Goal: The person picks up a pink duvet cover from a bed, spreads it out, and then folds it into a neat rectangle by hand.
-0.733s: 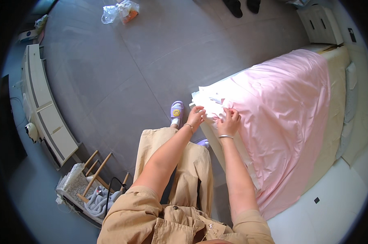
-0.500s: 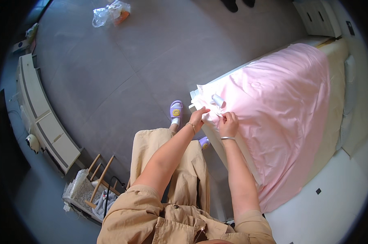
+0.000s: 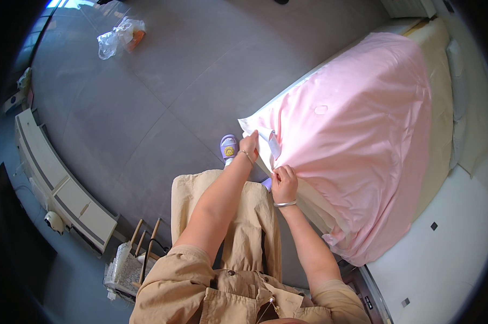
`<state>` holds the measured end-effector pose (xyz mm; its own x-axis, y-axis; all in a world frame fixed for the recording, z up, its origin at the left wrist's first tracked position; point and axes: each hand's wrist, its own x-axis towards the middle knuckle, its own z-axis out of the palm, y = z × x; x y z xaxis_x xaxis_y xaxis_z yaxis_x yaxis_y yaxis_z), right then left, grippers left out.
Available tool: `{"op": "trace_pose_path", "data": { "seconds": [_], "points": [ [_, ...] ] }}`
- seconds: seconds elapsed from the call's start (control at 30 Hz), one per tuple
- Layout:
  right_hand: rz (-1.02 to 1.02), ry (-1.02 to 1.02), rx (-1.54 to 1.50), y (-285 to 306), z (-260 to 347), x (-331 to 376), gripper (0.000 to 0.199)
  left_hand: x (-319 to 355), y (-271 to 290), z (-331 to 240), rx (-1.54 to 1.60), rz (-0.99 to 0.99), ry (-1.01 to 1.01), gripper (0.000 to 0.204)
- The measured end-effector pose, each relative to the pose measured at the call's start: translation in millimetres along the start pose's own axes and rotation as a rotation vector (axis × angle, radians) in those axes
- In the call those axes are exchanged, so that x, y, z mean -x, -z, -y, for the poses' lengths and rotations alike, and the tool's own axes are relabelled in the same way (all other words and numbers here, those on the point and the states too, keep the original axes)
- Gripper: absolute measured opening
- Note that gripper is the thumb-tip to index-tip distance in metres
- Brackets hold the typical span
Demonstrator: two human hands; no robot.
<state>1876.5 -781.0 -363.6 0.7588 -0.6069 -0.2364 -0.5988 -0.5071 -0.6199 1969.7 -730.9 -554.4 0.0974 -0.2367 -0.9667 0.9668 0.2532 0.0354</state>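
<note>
A pink bed cover (image 3: 357, 129) with loose folds is spread over a bed at the right. My left hand (image 3: 249, 146), closed, grips the cover near its pale corner, beside the foot end of the bed. Lower and to the right, my right hand (image 3: 285, 183) pinches the cover's edge between thumb and fingers. Between the hands the edge is drawn taut. A pale blue-grey strip (image 3: 274, 146) lies on the pink cloth just right of my left hand; I cannot make out what it is.
A clear plastic bag (image 3: 120, 38) with something orange lies on the grey floor, far left. A low white cabinet (image 3: 66, 183) runs along the left wall. Near it stands a wooden-legged stool (image 3: 147, 240) beside bubble wrap (image 3: 122, 270). Pale pillows (image 3: 457, 81) line the bed's right side.
Both hands have moved left, and the right one also lower. They are farther apart, with the cover's edge stretched between them. The head view has shifted.
</note>
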Motion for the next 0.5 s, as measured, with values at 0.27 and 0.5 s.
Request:
{"op": "trace_pose_path", "data": {
  "seconds": [0.27, 0.5],
  "points": [
    [-0.045, -0.308, -0.257, -15, -19, 40, 0.011, 4, -6, -78, -0.099, 0.0, -0.207, 0.017],
    [-0.477, -1.418, -1.487, 1, -90, 100, 0.044, 29, -53, -153, -0.306, -0.045, -0.436, 0.016]
  ]
}}
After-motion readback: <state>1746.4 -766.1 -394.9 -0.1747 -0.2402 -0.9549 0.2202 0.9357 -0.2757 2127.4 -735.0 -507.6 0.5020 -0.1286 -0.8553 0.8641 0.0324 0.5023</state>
